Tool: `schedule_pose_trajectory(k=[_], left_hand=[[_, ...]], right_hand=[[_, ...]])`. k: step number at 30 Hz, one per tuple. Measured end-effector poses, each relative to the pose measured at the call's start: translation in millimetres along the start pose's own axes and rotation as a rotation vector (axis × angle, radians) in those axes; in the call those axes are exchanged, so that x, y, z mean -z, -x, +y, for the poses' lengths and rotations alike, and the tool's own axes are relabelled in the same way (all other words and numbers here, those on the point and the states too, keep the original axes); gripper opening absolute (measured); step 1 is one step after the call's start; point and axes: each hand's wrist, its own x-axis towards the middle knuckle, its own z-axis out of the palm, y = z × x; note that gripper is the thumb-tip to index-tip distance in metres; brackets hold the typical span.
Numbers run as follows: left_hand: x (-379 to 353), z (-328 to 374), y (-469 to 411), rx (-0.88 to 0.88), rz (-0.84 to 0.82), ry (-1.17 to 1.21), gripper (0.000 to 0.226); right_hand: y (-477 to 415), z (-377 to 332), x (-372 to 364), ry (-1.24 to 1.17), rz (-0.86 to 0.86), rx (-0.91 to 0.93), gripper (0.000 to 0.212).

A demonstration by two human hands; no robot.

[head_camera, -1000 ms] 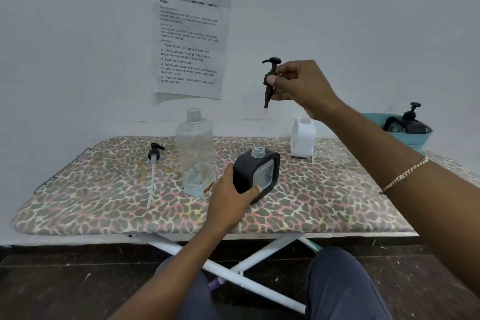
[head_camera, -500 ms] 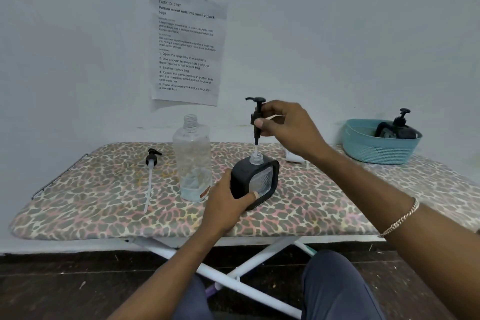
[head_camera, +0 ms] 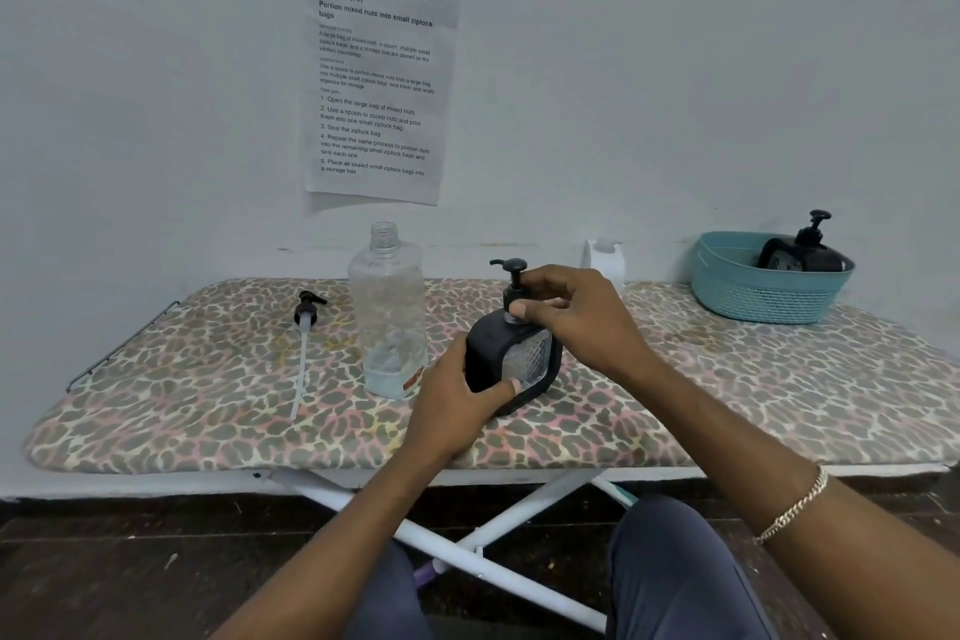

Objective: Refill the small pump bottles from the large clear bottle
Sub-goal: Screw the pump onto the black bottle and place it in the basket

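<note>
We look down on an ironing board (head_camera: 753, 379) padded in soft leopard-print fabric, its long near edge just in front of both wrists and its far edge against a pale wall. A thin metal rail rims the left end.

Near the middle stands the small black pump bottle (head_camera: 488, 348), squarish with rounded corners and a clear ribbed window. The left hand (head_camera: 460, 398) wraps its lower side, thumb across the front. The right hand (head_camera: 576, 322) pinches the collar of the black pump head (head_camera: 514, 270), which sits on the bottle's neck.

Just beside the left hand stands the large clear bottle (head_camera: 387, 312), uncapped, smooth plastic, with a little liquid at the bottom. Further left a loose pump (head_camera: 306, 312) lies flat, its long pale tube pointing toward us.

A broad stretch of cover separates the right hand from a teal mesh basket (head_camera: 763, 291) at the far right, which holds a second black pump bottle (head_camera: 800, 255). A printed sheet (head_camera: 376, 83) hangs on the wall.
</note>
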Motion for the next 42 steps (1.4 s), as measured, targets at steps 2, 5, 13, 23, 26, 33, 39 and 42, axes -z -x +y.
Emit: schedule_pose_trajectory(k=[2,5,13,23,26,33,39,42], left_hand=[[0.1,-0.4,0.1,0.008,0.002,0.006,0.061],[-0.4,-0.3,0.7,-0.003,0.004,-0.011,0.058],[-0.9,-0.5,0.1,-0.010,0.016,-0.042,0.061],[-0.7,-1.4,0.6,-0.001,0.020,-0.038,0.059],[-1.3,-2.4,-0.5,-0.001,0.024,-0.046,0.059],[-1.3,-1.7,0.0,-0.001,0.017,-0.043,0.060],[-1.8,-3.1,0.3,-0.012,0.019,-0.046,0.059],[-2.0,-3.3,-0.7,-0.012,0.014,-0.048,0.063]], right_hand=[[3.7,2.2,-1.2,-0.004,0.007,-0.009,0.025],[10.7,5.7,-4.8,-0.086,0.057,-0.015,0.022],[6.9,10.1,-9.9,-0.060,0.011,-0.081,0.045],[-11.0,16.6,-0.1,-0.583,-0.211,-0.186,0.031],[-11.8,13.6,-15.3,-0.403,-0.115,-0.172,0.036],[-12.8,12.1,-1.8,-0.462,-0.275,-0.176,0.040],[-10.7,15.2,0.2,-0.581,-0.246,-0.170,0.025],[-9.4,14.2,-17.3,-0.353,-0.090,-0.146,0.036]])
